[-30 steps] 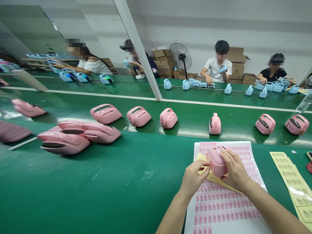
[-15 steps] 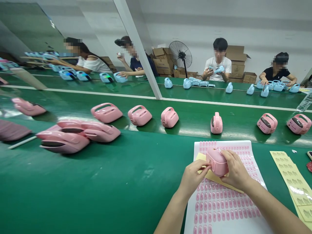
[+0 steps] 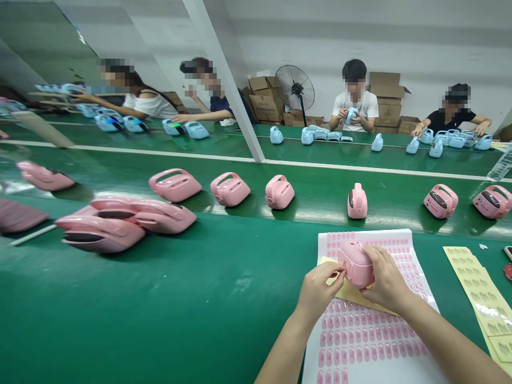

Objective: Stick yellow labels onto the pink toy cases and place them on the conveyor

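My right hand (image 3: 380,280) is wrapped round a small pink handbag-shaped toy case (image 3: 355,263), held just above a white sheet of pink stickers (image 3: 360,330). My left hand (image 3: 320,288) has its fingers pinched together against the case's left side; what they pinch is too small to make out. A small yellow backing sheet (image 3: 352,292) lies under the case on the sticker sheet.
Several pink cases (image 3: 228,189) stand along the green conveyor belt (image 3: 160,288), with more piled at the left (image 3: 120,221). Yellow backing sheets (image 3: 480,290) lie at the right. Beyond a white post (image 3: 228,90), several people handle blue cases (image 3: 306,137) at a second belt, near a fan (image 3: 295,92).
My hands and the pink case have stayed almost in place; the left fingers closed in on the case's side. The cases on the belt drifted slightly right. The people at the far belt shifted their hands.
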Motion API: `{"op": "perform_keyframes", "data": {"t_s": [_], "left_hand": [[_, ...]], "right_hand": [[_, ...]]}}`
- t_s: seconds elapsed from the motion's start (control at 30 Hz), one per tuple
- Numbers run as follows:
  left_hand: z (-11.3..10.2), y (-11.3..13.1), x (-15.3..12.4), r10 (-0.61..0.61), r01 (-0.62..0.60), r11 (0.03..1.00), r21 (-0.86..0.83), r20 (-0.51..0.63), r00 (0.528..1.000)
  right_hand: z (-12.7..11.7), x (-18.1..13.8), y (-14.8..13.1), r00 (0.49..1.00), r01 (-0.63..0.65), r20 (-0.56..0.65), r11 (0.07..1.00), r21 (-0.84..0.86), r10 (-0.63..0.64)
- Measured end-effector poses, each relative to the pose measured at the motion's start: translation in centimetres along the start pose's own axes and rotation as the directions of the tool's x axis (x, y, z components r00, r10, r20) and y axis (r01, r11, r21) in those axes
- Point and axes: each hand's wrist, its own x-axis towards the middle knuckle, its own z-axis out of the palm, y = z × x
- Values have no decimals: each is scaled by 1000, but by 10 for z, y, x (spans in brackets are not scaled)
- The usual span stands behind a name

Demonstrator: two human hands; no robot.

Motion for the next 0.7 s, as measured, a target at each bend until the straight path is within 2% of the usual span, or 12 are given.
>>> {"op": "perform_keyframes", "data": {"t_s": [0.13, 0.37, 0.6, 0.7], "left_hand": [[0, 0, 1, -4, 4, 1000, 20, -12, 1000], [-5, 1, 4, -41, 43, 999, -30, 39, 998], [-2, -1, 2, 112, -113, 983, 147, 19, 994], [1, -1, 2, 143, -144, 970, 196, 17, 990]], "right_hand": [[-1, 1, -2, 1000, -6, -9, 1000, 1, 6], [-1, 1, 0, 1000, -6, -10, 1000, -2, 6], [1, 0, -3, 1000, 2, 2, 999, -38, -2], [2, -1, -3, 1000, -3, 7, 999, -35, 4]]}}
